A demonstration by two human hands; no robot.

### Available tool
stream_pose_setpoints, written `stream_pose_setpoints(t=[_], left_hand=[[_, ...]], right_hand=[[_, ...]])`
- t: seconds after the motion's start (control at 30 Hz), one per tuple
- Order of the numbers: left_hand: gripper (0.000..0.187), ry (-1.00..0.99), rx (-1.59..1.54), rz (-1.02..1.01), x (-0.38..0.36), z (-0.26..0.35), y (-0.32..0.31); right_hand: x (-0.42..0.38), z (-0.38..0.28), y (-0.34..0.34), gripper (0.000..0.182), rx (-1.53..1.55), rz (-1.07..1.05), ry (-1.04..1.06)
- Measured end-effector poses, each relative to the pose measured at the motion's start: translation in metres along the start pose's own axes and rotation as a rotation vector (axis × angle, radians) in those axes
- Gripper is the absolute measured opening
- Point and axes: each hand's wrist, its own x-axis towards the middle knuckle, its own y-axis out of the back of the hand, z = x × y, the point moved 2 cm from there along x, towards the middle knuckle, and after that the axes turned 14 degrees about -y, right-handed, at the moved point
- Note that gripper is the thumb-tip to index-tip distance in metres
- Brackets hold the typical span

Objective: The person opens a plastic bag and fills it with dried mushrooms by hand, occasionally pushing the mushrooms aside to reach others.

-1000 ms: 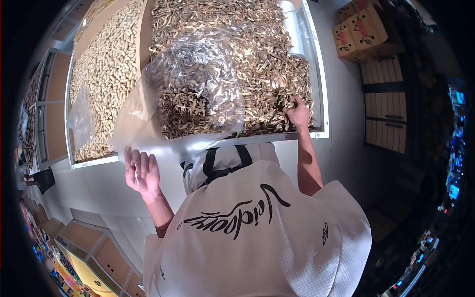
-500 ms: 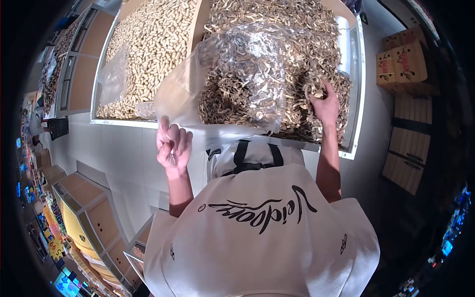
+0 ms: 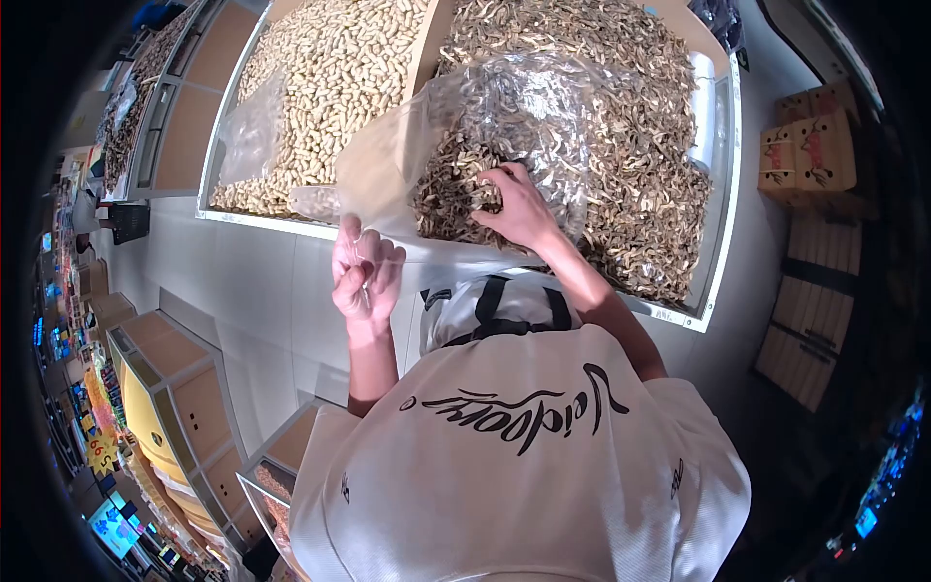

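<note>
My left hand [image 3: 367, 274] is closed on the near edge of a clear plastic bag [image 3: 386, 165], in front of the bin's front rim. The bag lies spread over the dried mushrooms [image 3: 640, 145], brown curled strips. Some dark strips [image 3: 448, 175] show at the bag's mouth; the glossy film partly hides what is inside. Above these strips, my right hand [image 3: 522, 211] is curled palm down, with a few pale pieces showing between thumb and fingers. How much it holds is hidden.
Unshelled peanuts [image 3: 335, 78] fill the left compartment, beyond a wooden divider [image 3: 428, 48]. Another clear bag [image 3: 254, 131] rests on them. A roll of plastic [image 3: 702, 112] stands along the bin's right side. Cardboard boxes [image 3: 810, 155] are stacked further right. The bin's white rim [image 3: 281, 225] runs before me.
My right hand has moved left from the loose mushrooms at the right to the bag's mouth, carrying some pieces. My left hand keeps its hold on the bag. The whole view has shifted slightly.
</note>
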Motion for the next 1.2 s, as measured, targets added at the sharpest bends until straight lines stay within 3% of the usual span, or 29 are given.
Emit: stream_pose_setpoints(t=[0.3, 0.4, 0.47, 0.5, 0.57, 0.63, 0.77, 0.9, 0.97, 1.2], left_hand=[[0.042, 0.08, 0.191, -0.046, 0.01, -0.022, -0.013], [0.042, 0.09, 0.205, -0.026, 0.011, -0.021, -0.013], [0.042, 0.092, 0.184, -0.027, 0.009, -0.023, -0.012], [0.042, 0.081, 0.171, -0.029, 0.009, -0.022, -0.01], [0.039, 0.059, 0.167, -0.056, 0.008, -0.02, -0.006], [0.039, 0.076, 0.162, -0.041, 0.006, -0.017, -0.004], [0.037, 0.101, 0.165, -0.046, 0.005, -0.015, 0.0], [0.039, 0.113, 0.19, -0.054, 0.008, -0.016, -0.001], [0.039, 0.111, 0.18, -0.07, 0.011, -0.016, -0.001], [0.044, 0.101, 0.21, -0.091, 0.018, -0.019, 0.0]], right_hand=[[-0.013, 0.033, 0.003, 0.083, -0.123, 0.064, 0.02], [-0.017, 0.041, -0.009, 0.079, -0.19, -0.285, 0.122], [-0.026, 0.055, -0.013, 0.072, -0.16, -0.196, 0.25], [-0.031, 0.048, -0.001, 0.066, -0.054, -0.193, 0.143], [-0.033, 0.053, 0.022, 0.059, 0.024, -0.072, 0.129], [-0.028, 0.067, 0.045, 0.057, -0.026, 0.047, 0.065], [-0.024, 0.137, 0.099, 0.058, -0.149, 0.396, -0.321], [-0.023, 0.239, 0.138, 0.065, -0.191, 0.684, -0.481], [-0.028, 0.274, 0.155, 0.077, -0.137, 0.677, -0.579], [0.001, 0.377, 0.205, 0.088, -0.099, 0.711, -0.631]])
